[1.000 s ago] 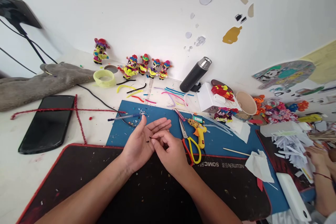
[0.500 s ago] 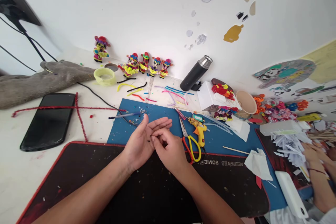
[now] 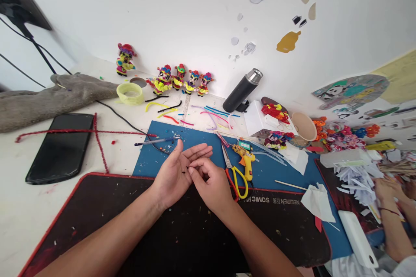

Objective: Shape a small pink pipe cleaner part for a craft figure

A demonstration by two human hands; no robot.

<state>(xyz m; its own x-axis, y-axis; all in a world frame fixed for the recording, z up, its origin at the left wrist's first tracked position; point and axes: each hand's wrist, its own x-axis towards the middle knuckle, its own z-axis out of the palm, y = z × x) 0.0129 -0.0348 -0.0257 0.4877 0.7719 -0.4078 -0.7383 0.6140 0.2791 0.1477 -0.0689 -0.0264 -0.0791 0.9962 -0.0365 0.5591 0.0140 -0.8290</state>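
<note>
My left hand [image 3: 170, 179] is turned palm up with its fingers stretched out. A tiny black piece [image 3: 183, 172] lies on that palm. Over the palm, my right hand [image 3: 210, 181] pinches thumb and forefinger together, with a small dark bit [image 3: 187, 167] showing at the fingertips. Its exact kind is too small to tell. To the right of the hands lie scissors [image 3: 240, 181] with red and yellow handles and a yellow glue gun [image 3: 247, 164]. A pen [image 3: 156, 141] rests on the blue mat [image 3: 146, 160] beyond my left hand.
Behind stand several fuzzy figurines [image 3: 162, 81], pipe cleaner pieces [image 3: 214, 114] and a black thermos [image 3: 238, 93]. A phone [image 3: 60, 149] lies left under red fuzzy stems [image 3: 100, 151]. A yellow roll [image 3: 130, 94] sits near a branch [image 3: 81, 88]. At right, a co-worker's hands [image 3: 386, 190] are among paper strips [image 3: 355, 184].
The right fingertips have shifted slightly above the palm, and a dark bit now shows at them, apart from the black piece on the palm. The left hand stays nearly still.
</note>
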